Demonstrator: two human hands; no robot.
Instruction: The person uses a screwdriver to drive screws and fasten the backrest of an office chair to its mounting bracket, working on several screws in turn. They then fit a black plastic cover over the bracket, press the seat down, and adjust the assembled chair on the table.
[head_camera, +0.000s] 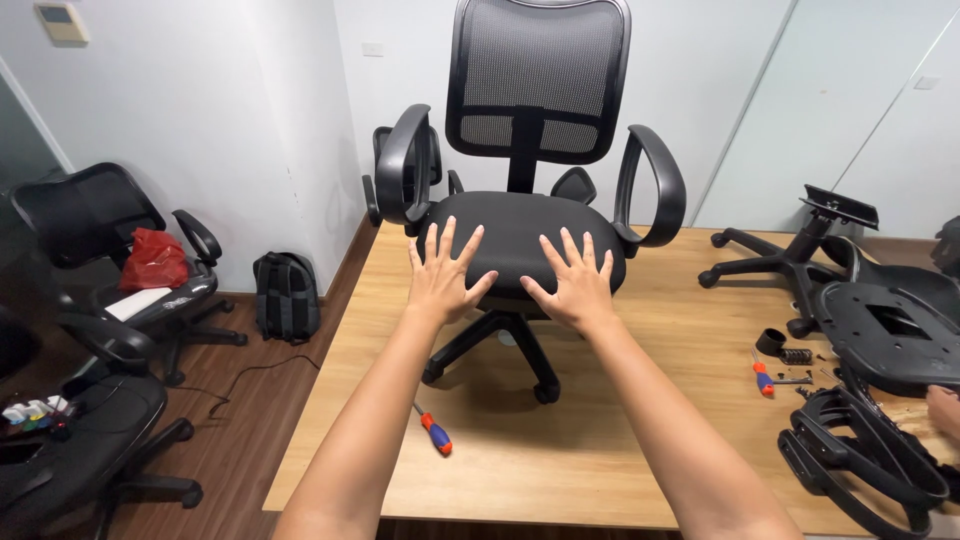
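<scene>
I had both hands flat on the chair seat (520, 235), fingers spread, gripping nothing. Left hand (445, 275) sat on the seat's front left, right hand (572, 283) on its front right, the two apart w/ a gap between the thumbs. The black office chair (535, 150) stood upright on the bench (620, 440), toward the far edge near the middle, mesh back facing me, armrests either side. A red-and-blue screwdriver (434, 431) lay on the bench near the front left, just right of my left forearm. A 2nd screwdriver (762, 376) lay toward the right edge, beside a chair base (790, 262) and loose black chair parts (868, 462). Another person's hand (943, 408) showed at the right edge.
</scene>
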